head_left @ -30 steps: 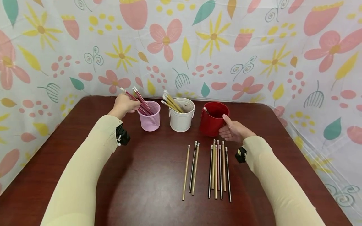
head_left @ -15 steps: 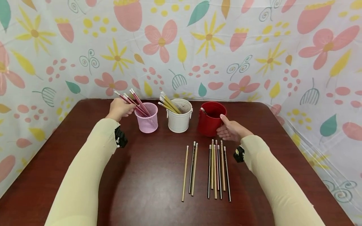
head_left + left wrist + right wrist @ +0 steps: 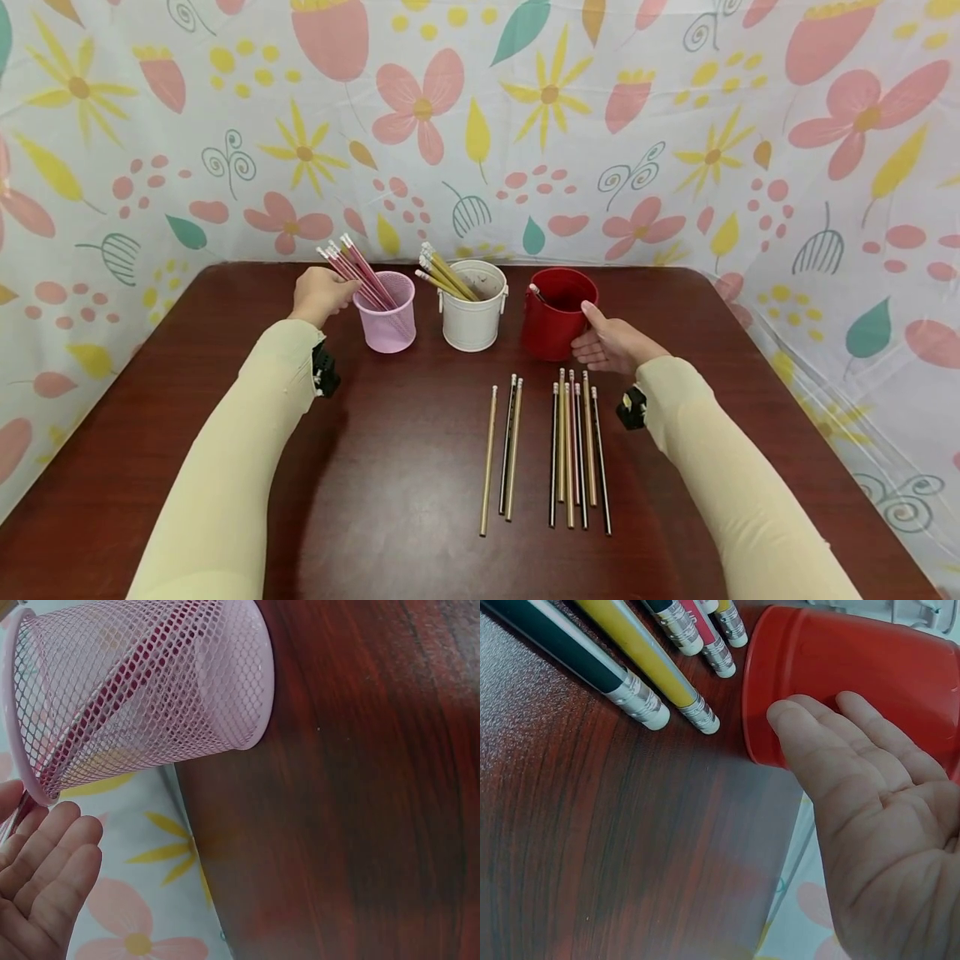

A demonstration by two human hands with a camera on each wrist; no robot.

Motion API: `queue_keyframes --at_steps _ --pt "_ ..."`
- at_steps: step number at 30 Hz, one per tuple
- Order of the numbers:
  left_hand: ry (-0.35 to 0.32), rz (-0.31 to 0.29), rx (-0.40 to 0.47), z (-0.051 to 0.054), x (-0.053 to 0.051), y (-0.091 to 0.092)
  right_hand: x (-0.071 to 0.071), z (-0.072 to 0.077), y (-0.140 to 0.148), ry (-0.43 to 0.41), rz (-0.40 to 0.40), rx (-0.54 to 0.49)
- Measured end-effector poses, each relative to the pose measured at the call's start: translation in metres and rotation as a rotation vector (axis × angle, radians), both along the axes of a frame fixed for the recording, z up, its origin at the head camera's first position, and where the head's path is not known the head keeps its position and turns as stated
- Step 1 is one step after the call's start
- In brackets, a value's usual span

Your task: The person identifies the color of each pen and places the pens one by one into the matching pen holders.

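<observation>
In the head view my left hand (image 3: 321,294) is at the left rim of the pink mesh pencil cup (image 3: 390,327). Thumb and fingers pinch a dark pink pencil (image 3: 20,814), seen in the left wrist view. Several dark pink pencils (image 3: 372,275) lean left inside that cup, erasers up; how many I hold is unclear. My right hand (image 3: 617,340) rests against the right side of the red bucket (image 3: 551,333), its thumb at the rim and its fingers straight along the wall (image 3: 855,656). One pencil (image 3: 536,292) pokes out of the red bucket.
Between the two stands a white bucket (image 3: 470,325) holding several yellow pencils (image 3: 448,275). Loose gold, black and red pencils lie in two groups on the dark wooden table (image 3: 390,467), one group (image 3: 501,454) left of the other (image 3: 577,454). Behind hangs a flowered cloth (image 3: 480,125).
My left hand has dipped slightly, and the pencils by it now lean closer to the others in the pink cup. The head view has shifted a little. My right hand stays at the red bucket.
</observation>
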State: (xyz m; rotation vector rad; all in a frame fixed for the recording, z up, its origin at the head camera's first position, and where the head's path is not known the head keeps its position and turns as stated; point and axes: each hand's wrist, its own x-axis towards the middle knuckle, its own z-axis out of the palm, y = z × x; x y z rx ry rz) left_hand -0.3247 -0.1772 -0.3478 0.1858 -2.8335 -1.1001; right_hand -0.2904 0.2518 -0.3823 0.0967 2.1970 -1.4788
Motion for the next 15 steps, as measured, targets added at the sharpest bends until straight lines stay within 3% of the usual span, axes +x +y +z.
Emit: queue_keyframes --at_steps 4,9,15 --pt "-0.019 -0.013 0.031 -0.002 0.003 -0.002 0.0 0.001 -0.001 0.004 0.003 -0.004" --pt "-0.095 -0.042 0.122 -0.004 0.01 -0.005 -0.001 0.0 -0.001 0.003 0.008 -0.006" --pt "-0.182 -0.136 0.231 -0.011 0.025 0.0 -0.002 -0.002 0.0 -0.003 0.009 -0.015"
